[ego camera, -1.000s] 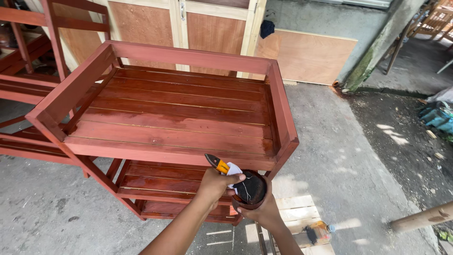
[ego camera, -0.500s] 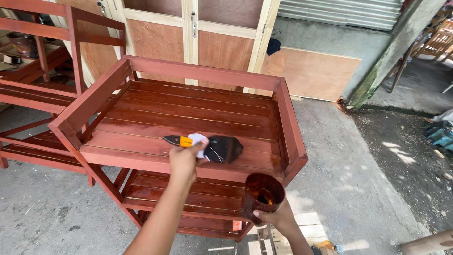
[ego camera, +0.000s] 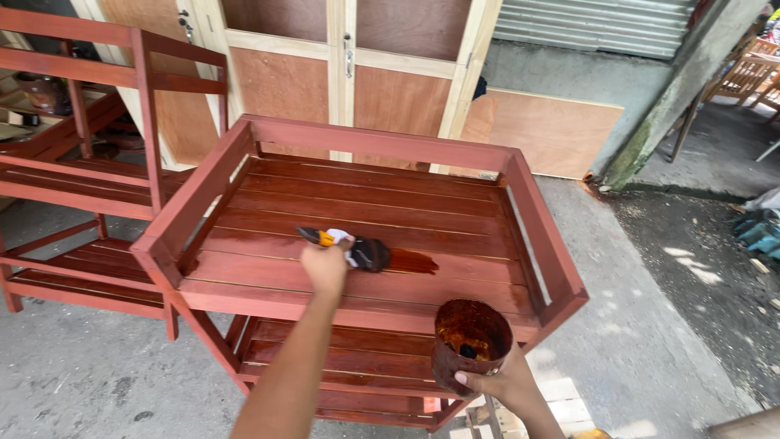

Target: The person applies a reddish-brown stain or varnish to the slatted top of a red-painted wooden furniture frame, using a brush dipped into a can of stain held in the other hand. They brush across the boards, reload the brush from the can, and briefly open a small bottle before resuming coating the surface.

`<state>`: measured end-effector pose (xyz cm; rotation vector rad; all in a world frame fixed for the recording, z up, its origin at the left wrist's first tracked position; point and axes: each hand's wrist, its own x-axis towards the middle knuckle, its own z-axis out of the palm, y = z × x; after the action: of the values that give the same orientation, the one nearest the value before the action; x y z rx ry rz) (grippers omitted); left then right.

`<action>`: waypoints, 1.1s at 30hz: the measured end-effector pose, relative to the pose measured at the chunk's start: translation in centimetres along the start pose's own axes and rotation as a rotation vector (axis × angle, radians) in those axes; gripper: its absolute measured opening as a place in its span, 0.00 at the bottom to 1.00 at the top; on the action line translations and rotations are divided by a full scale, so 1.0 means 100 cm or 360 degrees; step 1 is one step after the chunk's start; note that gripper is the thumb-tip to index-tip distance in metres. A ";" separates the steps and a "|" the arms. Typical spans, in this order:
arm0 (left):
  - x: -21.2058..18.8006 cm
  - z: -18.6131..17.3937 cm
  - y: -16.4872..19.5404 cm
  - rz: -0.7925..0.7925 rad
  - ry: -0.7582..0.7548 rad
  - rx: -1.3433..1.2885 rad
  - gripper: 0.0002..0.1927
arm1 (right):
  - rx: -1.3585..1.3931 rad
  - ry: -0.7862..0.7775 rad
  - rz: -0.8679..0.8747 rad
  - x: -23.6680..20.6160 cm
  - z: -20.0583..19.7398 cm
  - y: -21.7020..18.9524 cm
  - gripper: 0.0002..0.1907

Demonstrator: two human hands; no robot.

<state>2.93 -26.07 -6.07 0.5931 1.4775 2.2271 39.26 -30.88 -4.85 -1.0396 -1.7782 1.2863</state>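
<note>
My left hand grips a paintbrush with a yellow and black handle. Its dark bristles press on a slat of the red-brown wooden rack's top shelf, leaving a darker wet streak to the right of the brush. My right hand holds a stained, rusty-brown can of dark varnish by its lower side, just in front of the shelf's front rail and to the right.
A second red-brown rack stands at the left. Behind are an unpainted pale wood cabinet, a plywood sheet leaning on the wall and a metal shutter. The floor is grey concrete.
My left hand lifted the brush out of the can, carried it up over the top shelf and set it on a slat, laying a wet streak. The can stayed low at the right.
</note>
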 end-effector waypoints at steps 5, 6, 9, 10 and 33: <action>0.060 -0.092 0.054 0.0398 0.0180 0.0651 0.10 | 0.0088 -0.0019 0.0033 0.011 0.020 -0.005 0.52; 0.071 -0.106 0.063 0.0540 0.0235 0.0871 0.11 | 0.0102 -0.0026 0.0002 0.013 0.025 -0.005 0.52; 0.095 -0.134 0.081 0.0738 0.0260 0.1347 0.10 | 0.0121 -0.0015 -0.0052 0.019 0.035 -0.006 0.52; 0.102 -0.140 0.084 0.0888 0.0222 0.1556 0.10 | 0.0114 0.0006 -0.0042 0.021 0.038 -0.005 0.52; 0.080 -0.131 0.079 0.0944 -0.0233 0.2412 0.14 | 0.0162 0.0039 -0.0079 0.028 0.036 -0.010 0.52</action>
<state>-11.70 -34.46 -2.29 1.6877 2.9674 0.8104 34.72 -30.00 -4.64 -0.9454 -1.6917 1.3139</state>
